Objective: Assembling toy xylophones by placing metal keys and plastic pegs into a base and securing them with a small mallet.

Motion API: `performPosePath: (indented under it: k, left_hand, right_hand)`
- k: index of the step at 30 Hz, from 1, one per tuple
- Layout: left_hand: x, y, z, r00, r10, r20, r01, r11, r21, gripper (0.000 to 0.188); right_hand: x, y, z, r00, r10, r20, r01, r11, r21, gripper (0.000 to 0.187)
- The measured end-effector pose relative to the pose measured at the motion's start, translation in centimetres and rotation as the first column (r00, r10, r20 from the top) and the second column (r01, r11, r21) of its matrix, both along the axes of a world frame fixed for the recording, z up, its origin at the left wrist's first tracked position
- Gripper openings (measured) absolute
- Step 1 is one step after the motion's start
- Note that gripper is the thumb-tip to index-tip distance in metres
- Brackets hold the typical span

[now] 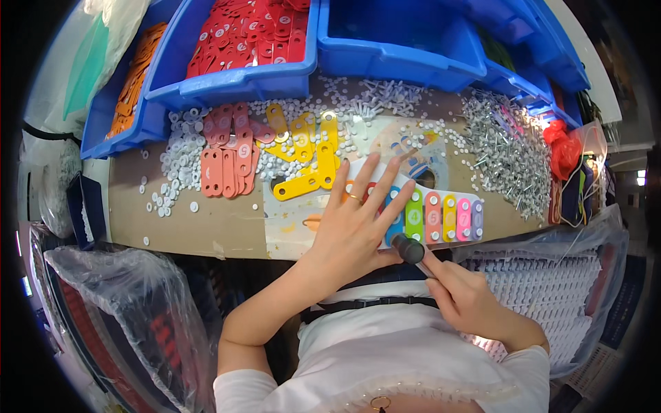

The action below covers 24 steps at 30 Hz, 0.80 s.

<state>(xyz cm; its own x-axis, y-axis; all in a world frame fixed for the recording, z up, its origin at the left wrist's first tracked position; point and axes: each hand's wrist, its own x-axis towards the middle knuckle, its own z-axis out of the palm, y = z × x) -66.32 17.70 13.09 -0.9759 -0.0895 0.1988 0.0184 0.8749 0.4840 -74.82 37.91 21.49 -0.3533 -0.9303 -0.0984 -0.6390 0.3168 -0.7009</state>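
Observation:
A toy xylophone (432, 217) with a white base and several coloured bars lies near the table's front edge. My left hand (350, 230) rests spread and flat over its left part, hiding some of the bars. A ring shows on one finger. In my right hand (469, 292) is a mallet with a black head (409, 248), gripped by its shaft with the index finger stretched along it. The black head is over the lower end of the blue bar; whether it touches cannot be made out. White round pins hold the visible bars at their ends.
Loose yellow bars (326, 162) and pink bars (228, 171) lie left of the xylophone. White washers (180, 172) and a heap of metal pins (506, 155) surround them. Blue bins (241, 88) line the back, one with red bars. Plastic-lined containers (131, 289) flank me.

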Motion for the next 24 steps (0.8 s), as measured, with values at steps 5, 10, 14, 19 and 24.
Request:
performPosePath:
  k: [5,10,14,19,24]
  left_hand:
    - [-0.1,0.3,0.6,0.998,0.031,0.057,-0.030,0.999,-0.018,0.093]
    - [-0.2,0.6,0.4,0.996,0.074,0.047,-0.073,0.997,-0.014,0.098]
    - [-0.3,0.6,0.7,0.995,0.072,0.073,-0.069,0.997,-0.042,0.098]
    - [-0.2,0.7,0.5,0.995,0.080,0.061,-0.075,0.994,-0.076,0.097]
    - [-0.4,0.9,0.9,0.995,0.077,0.060,-0.071,0.992,-0.103,0.093]
  right_hand:
    - [0.2,2.5,-0.4,0.995,-0.092,0.026,0.093,0.995,-0.036,0.048]
    - [-0.3,2.2,-0.3,0.996,-0.085,0.013,0.084,0.996,0.021,0.046]
    - [0.3,3.3,-0.1,0.983,-0.165,-0.083,0.165,0.986,0.000,0.045]
    - [-0.4,3.5,1.2,0.917,-0.287,0.278,0.233,0.949,0.212,0.043]
    - [0.0,5.5,0.6,0.942,-0.335,0.021,0.336,0.939,-0.079,0.041]
